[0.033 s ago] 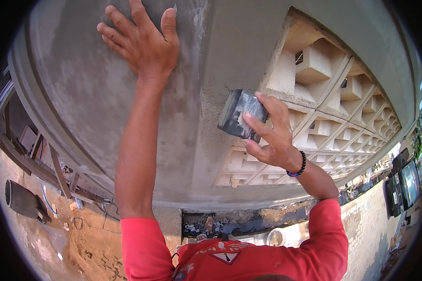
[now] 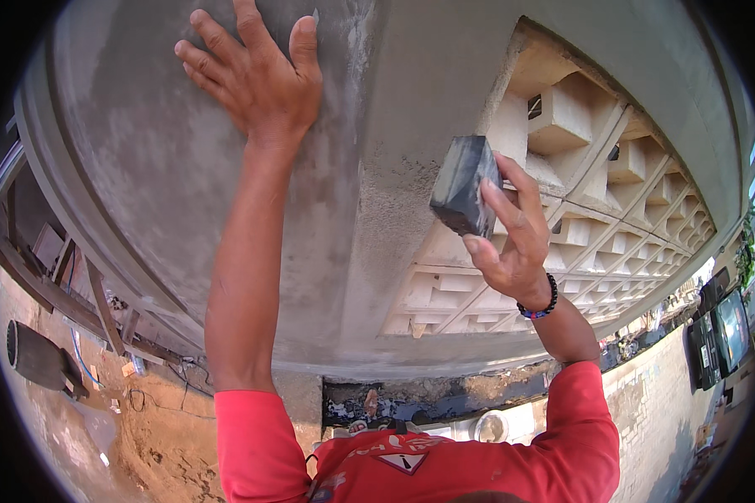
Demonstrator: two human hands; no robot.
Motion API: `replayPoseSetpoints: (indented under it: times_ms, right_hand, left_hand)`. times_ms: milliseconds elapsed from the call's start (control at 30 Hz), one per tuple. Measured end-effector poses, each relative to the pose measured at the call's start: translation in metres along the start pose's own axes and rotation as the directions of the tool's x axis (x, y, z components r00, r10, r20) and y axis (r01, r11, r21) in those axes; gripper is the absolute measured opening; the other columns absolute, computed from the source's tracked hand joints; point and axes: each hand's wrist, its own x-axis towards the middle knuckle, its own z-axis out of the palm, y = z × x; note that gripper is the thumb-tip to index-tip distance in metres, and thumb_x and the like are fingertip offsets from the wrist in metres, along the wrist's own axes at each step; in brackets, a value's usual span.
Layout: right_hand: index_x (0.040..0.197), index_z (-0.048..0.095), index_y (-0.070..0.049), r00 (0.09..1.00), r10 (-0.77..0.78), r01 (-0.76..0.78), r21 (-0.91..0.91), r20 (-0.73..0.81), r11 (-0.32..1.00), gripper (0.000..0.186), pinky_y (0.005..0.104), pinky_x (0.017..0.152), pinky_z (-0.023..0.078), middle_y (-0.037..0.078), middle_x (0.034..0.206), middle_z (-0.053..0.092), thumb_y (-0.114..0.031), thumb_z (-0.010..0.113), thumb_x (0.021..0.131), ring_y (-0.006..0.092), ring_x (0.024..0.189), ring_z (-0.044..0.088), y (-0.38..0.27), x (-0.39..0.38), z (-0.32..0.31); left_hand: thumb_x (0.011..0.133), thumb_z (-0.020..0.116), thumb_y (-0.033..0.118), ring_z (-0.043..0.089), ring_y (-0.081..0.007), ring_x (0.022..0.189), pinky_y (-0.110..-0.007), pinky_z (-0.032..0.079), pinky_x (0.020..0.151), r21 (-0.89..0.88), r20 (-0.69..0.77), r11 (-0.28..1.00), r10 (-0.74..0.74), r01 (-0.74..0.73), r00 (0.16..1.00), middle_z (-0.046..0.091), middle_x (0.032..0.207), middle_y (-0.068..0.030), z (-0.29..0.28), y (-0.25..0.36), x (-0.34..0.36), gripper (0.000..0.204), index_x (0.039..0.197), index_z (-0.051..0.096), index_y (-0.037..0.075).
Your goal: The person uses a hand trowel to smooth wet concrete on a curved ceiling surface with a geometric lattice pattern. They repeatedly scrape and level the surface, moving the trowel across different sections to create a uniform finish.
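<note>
My left hand lies with its fingers spread against the smooth, damp grey plastered wall, holding nothing. In my right hand is a dark grey rectangular block, pinched between thumb and fingers. Pale smears mark its faces; whether it is sponge or something harder I cannot tell. It hangs in front of the rough plaster strip, beside the near edge of the pale vent-block screen. Contact between the block and the wall cannot be made out.
Recessed square openings fill the screen on the right. Below runs a dark, wet trench with rubble and a round pale bucket. Sandy ground, cables and a dark barrel-shaped container lie lower left. A dark vehicle stands far right.
My right hand has shifted right with the block, which has turned to show more of its end face. My left hand has stayed on the wall.
</note>
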Motion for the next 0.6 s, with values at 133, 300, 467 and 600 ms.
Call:
replayPoseSetpoints:
  times_ms: [133,300,467,600]
  right_hand:
    - [0.138,0.047,0.004,0.816,0.503,-0.224,0.645,-0.286,0.730,0.054,0.0392,0.092,0.052,0.016,0.125,0.061,-0.031,0.058,0.099,0.0245,0.108,0.063,0.012,0.041,-0.024]
    - [0.138,0.046,0.004,0.799,0.525,-0.164,0.735,-0.293,0.658,0.050,0.0417,0.085,0.056,0.013,0.119,0.064,-0.028,0.054,0.101,0.0215,0.104,0.065,0.019,0.071,-0.015]
    - [0.132,0.051,-0.004,0.806,0.520,-0.189,0.709,-0.282,0.679,0.039,0.0462,0.088,0.056,0.012,0.121,0.064,-0.030,0.049,0.103,0.0236,0.107,0.065,0.024,0.082,-0.007]
    - [0.132,0.051,-0.002,0.819,0.492,-0.195,0.665,-0.294,0.721,0.040,0.0454,0.088,0.055,0.012,0.121,0.064,-0.030,0.050,0.103,0.0238,0.108,0.065,0.024,0.087,-0.008]
  left_hand:
    - [0.098,0.042,0.058,0.013,-0.0596,0.142,-0.067,0.014,0.115,0.059,0.004,0.998,-0.019,0.019,1.000,0.021,0.157,-0.0325,-0.004,0.002,-0.002,0.074,0.154,0.033,0.009]
    - [0.097,0.051,0.042,0.014,-0.0525,0.146,-0.062,0.014,0.118,0.147,0.041,0.985,-0.098,0.091,0.994,0.021,0.160,-0.0288,-0.012,0.013,-0.002,0.070,0.155,0.032,0.007]
    - [0.097,0.051,0.043,0.015,-0.0522,0.147,-0.062,0.014,0.118,0.169,0.051,0.981,-0.106,0.097,0.993,0.021,0.160,-0.0286,-0.012,0.011,-0.002,0.070,0.155,0.032,0.008]
    - [0.098,0.050,0.043,0.015,-0.0518,0.147,-0.063,0.014,0.118,0.175,0.055,0.980,-0.104,0.093,0.993,0.022,0.160,-0.0283,-0.012,0.013,-0.002,0.070,0.155,0.032,0.008]
